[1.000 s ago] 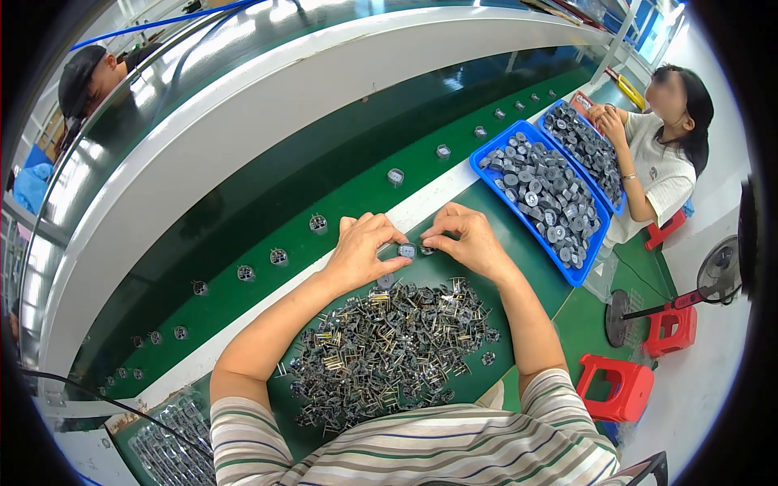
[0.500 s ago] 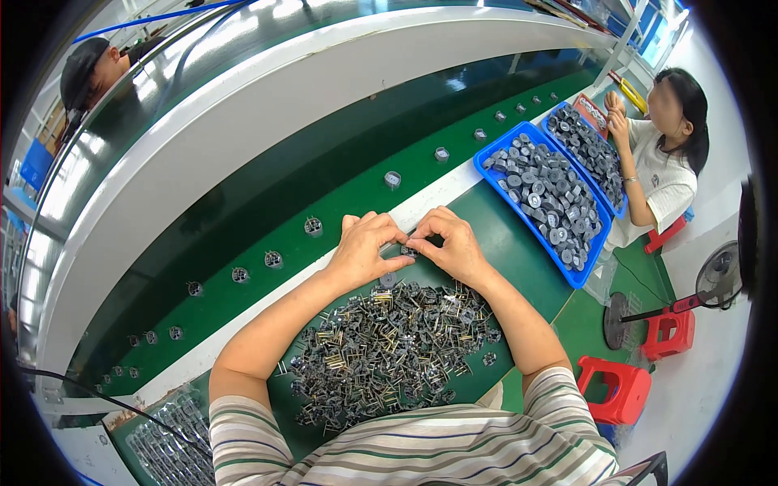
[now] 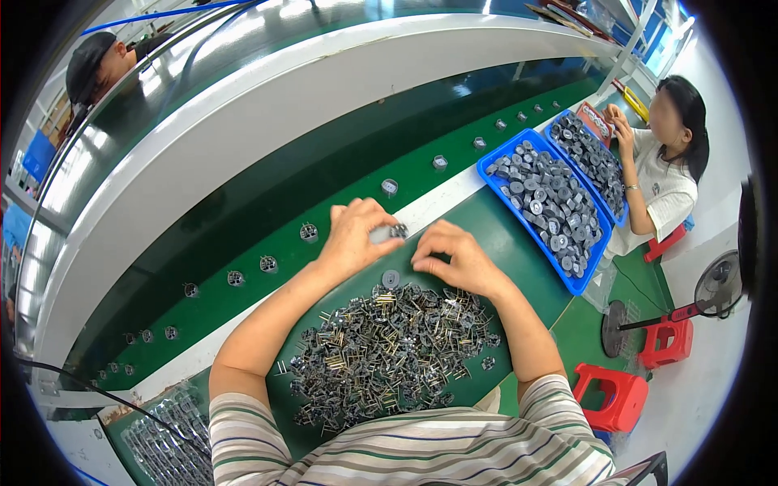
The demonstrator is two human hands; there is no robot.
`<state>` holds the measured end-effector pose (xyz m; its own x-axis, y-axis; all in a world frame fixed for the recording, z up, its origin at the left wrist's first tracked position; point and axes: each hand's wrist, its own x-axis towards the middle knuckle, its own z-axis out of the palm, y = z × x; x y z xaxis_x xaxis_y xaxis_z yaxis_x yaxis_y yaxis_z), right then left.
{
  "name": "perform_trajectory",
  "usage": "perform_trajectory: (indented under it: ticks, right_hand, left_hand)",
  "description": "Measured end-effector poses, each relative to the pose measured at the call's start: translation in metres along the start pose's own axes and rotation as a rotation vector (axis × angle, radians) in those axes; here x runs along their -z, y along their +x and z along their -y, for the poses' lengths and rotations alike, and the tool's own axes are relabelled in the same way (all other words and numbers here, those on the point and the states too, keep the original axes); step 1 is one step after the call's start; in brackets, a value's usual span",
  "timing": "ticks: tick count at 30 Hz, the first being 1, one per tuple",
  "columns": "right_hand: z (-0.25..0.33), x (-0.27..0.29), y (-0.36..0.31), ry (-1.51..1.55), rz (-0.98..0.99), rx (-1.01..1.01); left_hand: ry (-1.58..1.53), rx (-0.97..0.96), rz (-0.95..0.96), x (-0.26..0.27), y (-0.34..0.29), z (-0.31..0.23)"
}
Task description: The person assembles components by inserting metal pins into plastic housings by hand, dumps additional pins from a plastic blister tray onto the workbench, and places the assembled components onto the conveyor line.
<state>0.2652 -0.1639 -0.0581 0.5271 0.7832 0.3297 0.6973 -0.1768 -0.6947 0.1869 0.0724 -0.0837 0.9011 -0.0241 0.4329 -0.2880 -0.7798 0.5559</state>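
My left hand [image 3: 354, 233] is raised at the near edge of the green belt. Between its thumb and fingers it grips a small dark electrical part [image 3: 398, 231]. Just to its right, my right hand [image 3: 455, 257] is apart from that part, with thumb and forefinger tips drawn together. Whether anything sits between those tips cannot be seen. Below both hands, a round grey plastic piece [image 3: 391, 279] lies at the far edge of a heap of small black parts with metal pins [image 3: 389, 348] on the green table.
Small round assemblies [image 3: 309, 232] stand spaced along the green belt [image 3: 348, 212]. Two blue trays [image 3: 578, 285] of grey round pieces stand at the right, near a seated co-worker [image 3: 660, 162]. Clear plastic trays [image 3: 166, 441] lie lower left. Red stools [image 3: 609, 397] and a fan [image 3: 717, 275] are at the right.
My hands have drawn apart; the left now holds the dark part alone. The grey round piece by the heap shows more fully. Assemblies on the belt have shifted slightly left.
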Motion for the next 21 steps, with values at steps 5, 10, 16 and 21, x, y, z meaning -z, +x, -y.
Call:
perform_trajectory:
  ticks: [5, 10, 16, 21]
  right_hand:
    - [0.003, -0.006, -0.003, 0.043, 0.317, 0.113]
    - [0.001, -0.002, -0.002, 0.016, 0.216, -0.028]
    - [-0.006, 0.011, -0.004, -0.141, 0.01, -0.376]
    - [-0.015, 0.014, -0.007, -0.168, 0.001, -0.342]
  left_hand:
    - [0.29, 0.19, -0.052, 0.024, 0.008, 0.024]
    - [0.486, 0.258, -0.035, 0.031, 0.006, 0.018]
    - [-0.033, -0.185, 0.645, 0.058, 0.01, -0.029]
    - [-0.1, -0.101, 0.798, 0.045, 0.011, -0.021]
